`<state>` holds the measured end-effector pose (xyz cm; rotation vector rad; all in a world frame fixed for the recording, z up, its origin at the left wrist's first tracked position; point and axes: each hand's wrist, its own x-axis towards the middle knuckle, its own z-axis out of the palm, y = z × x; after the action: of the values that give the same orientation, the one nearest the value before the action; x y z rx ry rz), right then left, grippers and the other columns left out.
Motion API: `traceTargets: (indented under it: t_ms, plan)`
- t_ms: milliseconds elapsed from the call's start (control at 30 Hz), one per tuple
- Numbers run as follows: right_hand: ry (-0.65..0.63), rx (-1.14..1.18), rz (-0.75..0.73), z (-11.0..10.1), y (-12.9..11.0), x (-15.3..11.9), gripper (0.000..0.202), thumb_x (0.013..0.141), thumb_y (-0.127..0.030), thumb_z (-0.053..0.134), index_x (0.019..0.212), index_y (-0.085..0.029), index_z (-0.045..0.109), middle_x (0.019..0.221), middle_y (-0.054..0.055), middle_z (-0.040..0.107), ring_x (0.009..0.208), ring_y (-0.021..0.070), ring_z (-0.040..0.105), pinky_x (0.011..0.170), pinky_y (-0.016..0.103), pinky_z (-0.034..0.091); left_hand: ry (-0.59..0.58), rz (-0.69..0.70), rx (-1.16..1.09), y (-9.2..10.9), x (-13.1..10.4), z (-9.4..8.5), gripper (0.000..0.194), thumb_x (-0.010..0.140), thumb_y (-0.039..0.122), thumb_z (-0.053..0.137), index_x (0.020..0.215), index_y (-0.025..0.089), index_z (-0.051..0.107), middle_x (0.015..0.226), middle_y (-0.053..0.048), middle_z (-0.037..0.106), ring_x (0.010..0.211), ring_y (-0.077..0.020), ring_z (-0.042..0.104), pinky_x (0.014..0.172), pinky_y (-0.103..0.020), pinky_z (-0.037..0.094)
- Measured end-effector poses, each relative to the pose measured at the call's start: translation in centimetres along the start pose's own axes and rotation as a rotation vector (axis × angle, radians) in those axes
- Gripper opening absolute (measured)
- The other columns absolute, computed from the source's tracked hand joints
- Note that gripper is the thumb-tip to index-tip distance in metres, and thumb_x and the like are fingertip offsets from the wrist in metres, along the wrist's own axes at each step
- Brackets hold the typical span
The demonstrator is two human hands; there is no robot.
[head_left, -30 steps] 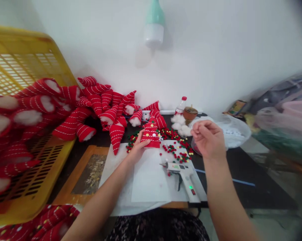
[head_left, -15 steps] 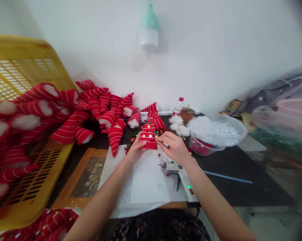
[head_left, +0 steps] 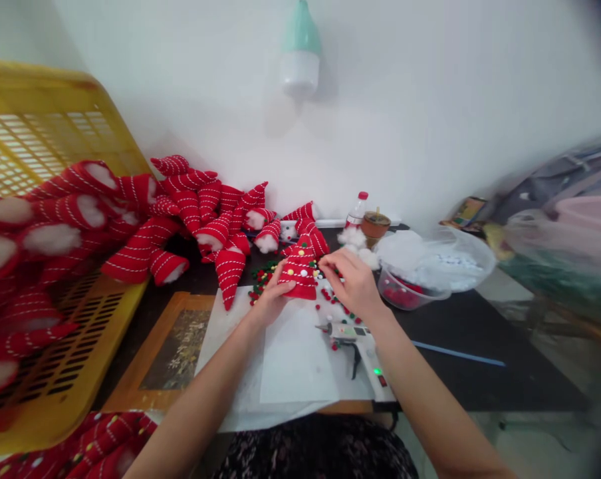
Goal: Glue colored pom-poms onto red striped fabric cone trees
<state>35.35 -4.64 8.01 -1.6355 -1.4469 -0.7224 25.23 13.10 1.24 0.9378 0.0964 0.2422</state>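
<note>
My left hand point(head_left: 270, 299) is closed around the lower left side of a red stuffed cone point(head_left: 299, 276) with white stitched stripes. Small white, yellow and green pompoms dot the front of the cone, which points upward. Just right of it, my right hand point(head_left: 353, 283) has its thumb and fingertips pinched together, apart from the cone. Whatever is in that pinch is too small to make out. Loose red and green pompoms point(head_left: 330, 296) lie scattered below and behind the hands. A glue gun point(head_left: 348, 330) rests on its side under my right wrist, near a green light.
At the left, a yellow crate point(head_left: 94, 372) overflows with red striped cones point(head_left: 81, 213), more piled along the wall. White paper point(head_left: 300, 366) covers the table's front. To the right are a clear tub point(head_left: 403, 296), a bottle point(head_left: 355, 209), stuffing point(head_left: 353, 237) and a blue stick point(head_left: 463, 354).
My right fingertips have drawn away from the cone's right edge, a little up and to the right. My left hand still holds the cone, and the view has shifted slightly.
</note>
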Motion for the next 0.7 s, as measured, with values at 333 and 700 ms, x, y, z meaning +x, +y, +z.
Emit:
traceTargets:
  t_ms: [333, 700]
  plan:
    - [-0.017, -0.027, 0.026, 0.4, -0.1, 0.5, 0.018, 0.103, -0.017, 0.049, 0.095, -0.02, 0.065, 0.087, 0.008, 0.067, 0.08, 0.0208, 0.061, 0.072, 0.032, 0.049, -0.005, -0.015, 0.0, -0.2, -0.1, -0.1, 0.099, 0.072, 0.024, 0.082, 0.157, 0.033, 0.034, 0.137, -0.007, 0.068, 0.13, -0.0299, 0.062, 0.117, -0.048, 0.039]
    - [-0.178, 0.24, 0.647, 1.7, 1.9, 2.2, 0.018, 0.083, -0.036, 0.067, 0.076, -0.02, 0.068, 0.063, -0.001, 0.062, 0.057, 0.0158, 0.052, 0.059, 0.029, 0.04, -0.037, -0.03, 0.064, -0.3, -0.2, -0.1, 0.101, 0.071, 0.025, 0.086, 0.157, 0.032, 0.034, 0.136, -0.009, 0.069, 0.126, -0.033, 0.064, 0.114, -0.047, 0.042]
